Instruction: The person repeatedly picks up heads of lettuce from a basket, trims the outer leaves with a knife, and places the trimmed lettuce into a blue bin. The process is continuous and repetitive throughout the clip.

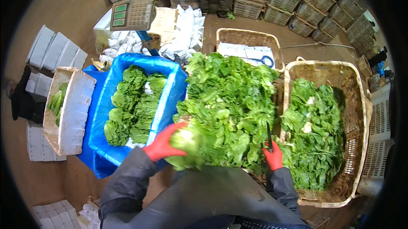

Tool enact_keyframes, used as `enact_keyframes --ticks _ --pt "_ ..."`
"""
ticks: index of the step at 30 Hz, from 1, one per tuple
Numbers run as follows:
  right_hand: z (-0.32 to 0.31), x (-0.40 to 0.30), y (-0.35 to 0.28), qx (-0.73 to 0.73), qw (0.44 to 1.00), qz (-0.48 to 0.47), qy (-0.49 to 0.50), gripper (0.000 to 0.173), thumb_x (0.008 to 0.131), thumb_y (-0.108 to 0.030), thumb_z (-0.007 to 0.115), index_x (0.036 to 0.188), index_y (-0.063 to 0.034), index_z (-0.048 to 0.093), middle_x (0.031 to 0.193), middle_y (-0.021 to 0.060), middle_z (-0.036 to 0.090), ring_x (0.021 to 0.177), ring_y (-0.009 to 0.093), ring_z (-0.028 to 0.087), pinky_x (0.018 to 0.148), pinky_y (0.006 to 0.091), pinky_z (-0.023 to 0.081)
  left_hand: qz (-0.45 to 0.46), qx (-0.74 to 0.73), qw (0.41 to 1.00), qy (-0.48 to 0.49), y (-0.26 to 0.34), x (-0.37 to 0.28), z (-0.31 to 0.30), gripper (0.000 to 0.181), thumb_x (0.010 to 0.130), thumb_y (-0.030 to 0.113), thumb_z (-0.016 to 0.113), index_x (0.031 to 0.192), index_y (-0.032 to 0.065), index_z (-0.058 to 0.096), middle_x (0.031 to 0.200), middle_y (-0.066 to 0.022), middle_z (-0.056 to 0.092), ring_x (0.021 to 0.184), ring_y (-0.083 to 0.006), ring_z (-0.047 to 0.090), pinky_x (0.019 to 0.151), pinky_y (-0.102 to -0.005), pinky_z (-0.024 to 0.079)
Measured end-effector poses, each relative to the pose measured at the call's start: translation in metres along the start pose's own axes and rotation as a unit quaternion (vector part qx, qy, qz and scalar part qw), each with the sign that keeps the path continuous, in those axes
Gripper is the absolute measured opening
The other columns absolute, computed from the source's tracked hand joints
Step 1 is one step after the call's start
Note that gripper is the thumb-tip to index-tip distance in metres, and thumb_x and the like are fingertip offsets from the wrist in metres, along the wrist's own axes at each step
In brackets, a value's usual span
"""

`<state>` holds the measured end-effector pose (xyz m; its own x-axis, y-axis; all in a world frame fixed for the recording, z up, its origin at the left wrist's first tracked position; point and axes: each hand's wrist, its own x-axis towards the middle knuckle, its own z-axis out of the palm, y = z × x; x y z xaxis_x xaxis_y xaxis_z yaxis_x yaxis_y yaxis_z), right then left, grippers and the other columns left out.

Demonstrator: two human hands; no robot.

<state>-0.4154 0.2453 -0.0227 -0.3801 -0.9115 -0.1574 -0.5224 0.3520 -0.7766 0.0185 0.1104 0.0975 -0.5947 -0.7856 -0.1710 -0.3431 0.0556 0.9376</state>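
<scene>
My left hand [162,143], in a red glove, grips a head of lettuce [186,141] with its pale cut base facing up. The lettuce is slightly blurred and hangs over the near left corner of a broad pile of loose lettuce leaves [229,111]. In my right hand [273,157], also red-gloved, a knife [269,133] points away from me, its dark blade above the pile's right edge. To the left stands a box lined with blue plastic film [100,117], where lettuce heads [121,114] lie in two rows with bits of white paper.
A plastic crate [355,101] on the right holds leaves. A foam box [75,111] leans at the left. Behind are a weighing scale [134,13], white packets [188,28] and a basket [248,33] with scissors [267,60]. Stacked crates [306,12] line the back; another person [24,98] is at left.
</scene>
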Motion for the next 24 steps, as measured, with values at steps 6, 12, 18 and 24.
enact_keyframes --ticks 6,12,18,24 --pt "0.017 -0.007 -0.039 -0.011 0.995 0.096 -0.021 0.052 0.077 -0.015 0.065 0.126 -0.0089 0.049 0.11 0.0147 0.062 0.091 0.02 0.063 0.079 0.0304 0.049 0.026 0.518 0.842 0.152 -0.101 0.05 -0.148 0.075 0.048 0.008 0.077 0.118 0.0145 0.051 0.11 -0.0123 0.054 0.1 -0.0323 0.05 0.088 -0.0424 0.039" --pt "-0.007 -0.029 -0.099 -0.125 0.98 0.115 -0.106 0.051 0.079 -0.024 0.062 0.128 -0.021 0.048 0.107 0.0146 0.061 0.089 0.032 0.061 0.077 0.0354 0.049 -0.039 0.174 0.917 0.356 -0.282 0.153 -0.096 0.035 0.075 0.027 0.062 0.087 -0.0063 0.063 0.08 -0.0243 0.064 0.072 -0.0293 0.062 0.068 -0.0429 0.047" --pt "-0.086 -0.033 -0.084 -0.145 0.981 0.101 0.081 0.046 0.078 -0.017 0.064 0.123 -0.0201 0.053 0.113 0.0141 0.059 0.1 0.031 0.059 0.085 0.0358 0.048 0.037 0.419 0.868 0.263 -0.323 0.15 -0.096 0.035 0.075 0.032 0.06 0.095 0.003 0.06 0.091 -0.0194 0.062 0.085 -0.0359 0.058 0.075 -0.0448 0.043" --pt "-0.286 0.116 0.016 -0.248 0.91 0.062 0.327 0.04 0.079 -0.02 0.059 0.119 -0.018 0.055 0.109 0.0144 0.061 0.091 0.029 0.06 0.08 0.0355 0.048 -0.176 0.349 0.916 0.092 -0.236 0.094 -0.124 0.061 0.075 0.016 0.065 0.131 0.0059 0.042 0.12 -0.0181 0.053 0.11 -0.0293 0.051 0.09 -0.0353 0.042"
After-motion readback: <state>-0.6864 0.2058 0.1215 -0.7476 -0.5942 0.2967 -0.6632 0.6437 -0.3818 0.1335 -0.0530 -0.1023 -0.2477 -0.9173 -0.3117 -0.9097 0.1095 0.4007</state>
